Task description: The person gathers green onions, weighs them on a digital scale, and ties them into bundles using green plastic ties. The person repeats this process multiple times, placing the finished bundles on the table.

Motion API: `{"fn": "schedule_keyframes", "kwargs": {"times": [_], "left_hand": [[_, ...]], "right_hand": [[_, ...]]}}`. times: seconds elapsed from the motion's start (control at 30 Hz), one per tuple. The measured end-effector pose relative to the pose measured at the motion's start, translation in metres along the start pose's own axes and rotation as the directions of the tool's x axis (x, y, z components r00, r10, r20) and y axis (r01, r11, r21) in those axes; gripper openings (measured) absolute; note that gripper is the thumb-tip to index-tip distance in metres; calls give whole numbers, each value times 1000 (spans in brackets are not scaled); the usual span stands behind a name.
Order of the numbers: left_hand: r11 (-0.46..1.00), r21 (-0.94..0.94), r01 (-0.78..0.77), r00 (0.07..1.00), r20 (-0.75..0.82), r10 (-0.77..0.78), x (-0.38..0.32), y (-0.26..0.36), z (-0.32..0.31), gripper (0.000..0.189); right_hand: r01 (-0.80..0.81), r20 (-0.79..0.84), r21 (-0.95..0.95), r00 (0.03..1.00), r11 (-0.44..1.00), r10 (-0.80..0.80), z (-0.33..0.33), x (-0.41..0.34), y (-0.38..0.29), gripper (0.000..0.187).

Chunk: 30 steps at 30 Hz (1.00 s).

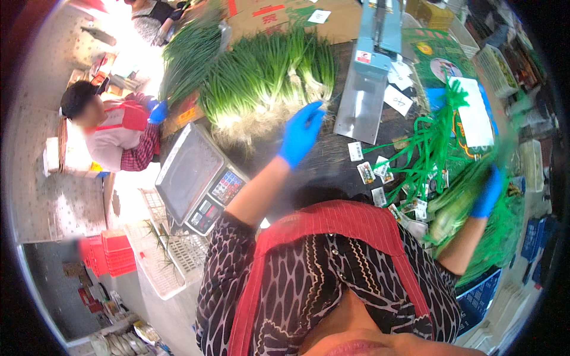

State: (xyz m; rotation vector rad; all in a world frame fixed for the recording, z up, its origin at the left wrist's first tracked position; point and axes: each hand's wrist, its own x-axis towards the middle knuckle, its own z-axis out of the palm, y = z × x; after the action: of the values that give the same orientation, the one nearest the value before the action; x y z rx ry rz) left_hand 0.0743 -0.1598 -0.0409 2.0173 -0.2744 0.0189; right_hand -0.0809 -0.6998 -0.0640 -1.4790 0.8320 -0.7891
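Observation:
My left hand (303, 133), in a blue glove, is just in front of the roots of a wide row of green onions (267, 75). It holds nothing, and its fingers are a little bent. At the right, my right hand (487, 191), also gloved in blue and blurred, grips a bunch of green onions (445, 213) by its leaves, above a heap of green onions (490, 244). Between the hands, green tape strips (418, 155) with barcoded tags (366, 172) spread over the dark table (311, 173).
A digital scale (191, 173) stands at the left, beside white plastic baskets (156, 253). A blue-grey device with a metal plate (360, 107) is ahead. Cardboard (276, 15) lies behind the onions. A co-worker (120, 129) is across at the left; another person (153, 22) is farther back.

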Motion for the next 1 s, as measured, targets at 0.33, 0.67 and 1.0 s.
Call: {"fn": "schedule_keyframes", "kwargs": {"times": [0.33,0.67,1.0], "left_hand": [[679,330,656,675,-659,-332,35,-142,-148,91],[911,-363,197,922,-247,-297,-17,-144,-205,53],[282,-955,92,870,-61,-490,-41,-83,-128,45]], "right_hand": [[376,344,-333,902,865,-259,92,-69,-25,44],[409,986,98,85,907,-145,356,-256,-34,33],[494,999,-32,3,869,35,491,-350,-28,41]]}}
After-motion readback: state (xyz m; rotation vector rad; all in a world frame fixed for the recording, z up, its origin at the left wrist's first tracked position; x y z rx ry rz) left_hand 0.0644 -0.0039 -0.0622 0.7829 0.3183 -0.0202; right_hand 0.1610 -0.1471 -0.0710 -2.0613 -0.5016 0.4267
